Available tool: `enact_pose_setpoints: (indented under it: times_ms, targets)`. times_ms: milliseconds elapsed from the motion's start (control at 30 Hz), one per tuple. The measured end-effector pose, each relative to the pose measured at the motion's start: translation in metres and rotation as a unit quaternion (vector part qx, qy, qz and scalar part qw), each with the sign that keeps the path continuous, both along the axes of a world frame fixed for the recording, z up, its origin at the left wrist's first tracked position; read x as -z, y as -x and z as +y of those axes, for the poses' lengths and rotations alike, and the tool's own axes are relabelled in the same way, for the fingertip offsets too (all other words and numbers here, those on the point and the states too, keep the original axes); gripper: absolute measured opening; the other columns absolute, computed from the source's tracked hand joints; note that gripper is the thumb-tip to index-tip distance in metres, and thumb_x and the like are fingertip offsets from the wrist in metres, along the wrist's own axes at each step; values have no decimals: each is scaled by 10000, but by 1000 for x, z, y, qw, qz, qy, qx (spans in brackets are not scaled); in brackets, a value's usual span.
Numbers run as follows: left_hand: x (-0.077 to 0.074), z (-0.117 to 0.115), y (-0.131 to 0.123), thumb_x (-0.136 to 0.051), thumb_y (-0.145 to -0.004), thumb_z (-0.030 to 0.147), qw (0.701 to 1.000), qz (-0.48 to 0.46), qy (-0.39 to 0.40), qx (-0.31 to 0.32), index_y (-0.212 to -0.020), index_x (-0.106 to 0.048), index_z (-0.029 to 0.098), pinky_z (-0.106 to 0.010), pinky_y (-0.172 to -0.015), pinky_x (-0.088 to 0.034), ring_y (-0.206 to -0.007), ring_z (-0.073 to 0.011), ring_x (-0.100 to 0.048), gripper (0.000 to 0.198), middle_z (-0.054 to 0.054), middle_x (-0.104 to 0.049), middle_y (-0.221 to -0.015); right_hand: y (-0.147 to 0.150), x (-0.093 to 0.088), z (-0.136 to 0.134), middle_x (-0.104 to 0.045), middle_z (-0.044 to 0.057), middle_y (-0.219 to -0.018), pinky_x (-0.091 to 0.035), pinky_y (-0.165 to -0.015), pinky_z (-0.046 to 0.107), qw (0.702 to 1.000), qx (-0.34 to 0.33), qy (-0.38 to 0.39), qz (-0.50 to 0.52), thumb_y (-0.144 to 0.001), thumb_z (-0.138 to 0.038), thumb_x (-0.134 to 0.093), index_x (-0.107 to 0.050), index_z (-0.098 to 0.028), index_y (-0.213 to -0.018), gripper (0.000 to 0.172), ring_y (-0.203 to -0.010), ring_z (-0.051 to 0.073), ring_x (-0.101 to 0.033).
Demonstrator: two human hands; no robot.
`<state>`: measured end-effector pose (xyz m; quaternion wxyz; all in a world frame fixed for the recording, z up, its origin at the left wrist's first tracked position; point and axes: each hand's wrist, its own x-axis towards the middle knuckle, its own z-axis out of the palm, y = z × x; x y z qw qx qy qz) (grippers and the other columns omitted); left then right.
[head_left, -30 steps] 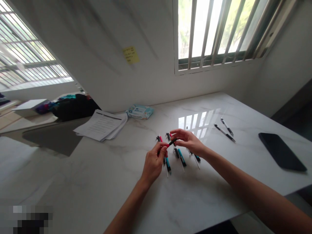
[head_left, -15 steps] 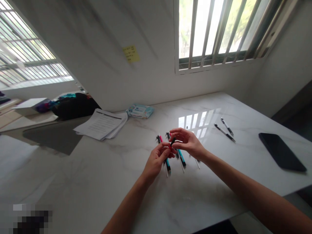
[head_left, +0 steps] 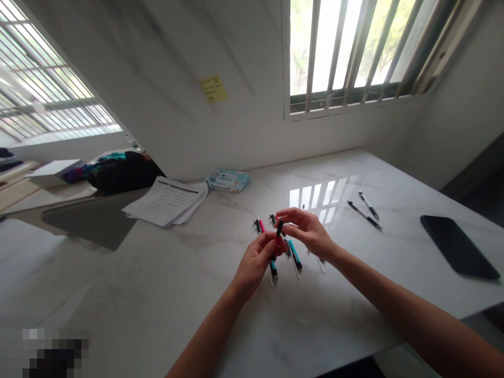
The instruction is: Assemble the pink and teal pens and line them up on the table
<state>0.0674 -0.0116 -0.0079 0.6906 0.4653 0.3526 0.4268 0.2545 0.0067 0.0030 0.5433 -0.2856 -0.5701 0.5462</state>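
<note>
Left hand [head_left: 255, 265] grips a black-tipped pen [head_left: 279, 229] upright, barrel hidden by fingers. Right hand [head_left: 309, 231] curves narrow at its three o'clock, contact hard to confirm, above loose pens [head_left: 294, 255] on the marble desk [head_left: 197, 273].

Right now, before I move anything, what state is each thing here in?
Left hand, gripping the black-and-red pen upright.
Right hand, curled beside the pen, contact unclear.
Teal-and-white pen, lying on the marble table.
Two black-and-white pens, lying flat.
Phone, lying flat, dark.
Papers, stacked loosely.
</note>
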Motion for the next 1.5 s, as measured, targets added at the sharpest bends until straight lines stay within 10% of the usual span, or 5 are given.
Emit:
enact_pose_setpoints:
  times_ms: [500,833,1500]
  targets:
    - [-3,-7,0,-712,-916,433,992,52,-18,110,-998,-676,179,-340,-883,-498,-897,-201,-677,269,-91,-736,-965,-51,-33,10,-754,62,-1016,-592,-911,429,994,111,-18,10,-845,-452,-776,-679,-260,-1135,361,-968,227,-721]
    - [-11,0,6,-792,-861,337,997,-58,42,15,-990,-675,176,-286,-832,-515,-831,-156,-664,237,-49,-693,-904,-101,31,63,-788,75,-897,-601,-755,354,845,348,23,-406,-860,-238,-674,-773,-188,-1053,222,-756,209,-743]
    - [-8,0,4,-776,-839,361,999,24,18,-33,-997,-654,188,-244,-703,-445,-733,-130,-584,265,-34,-692,-871,-87,54,76,-816,38,-906,-554,-794,277,806,316,-12,-500,-903,-206,-655,-823,-232,-1031,213,-820,202,-760]
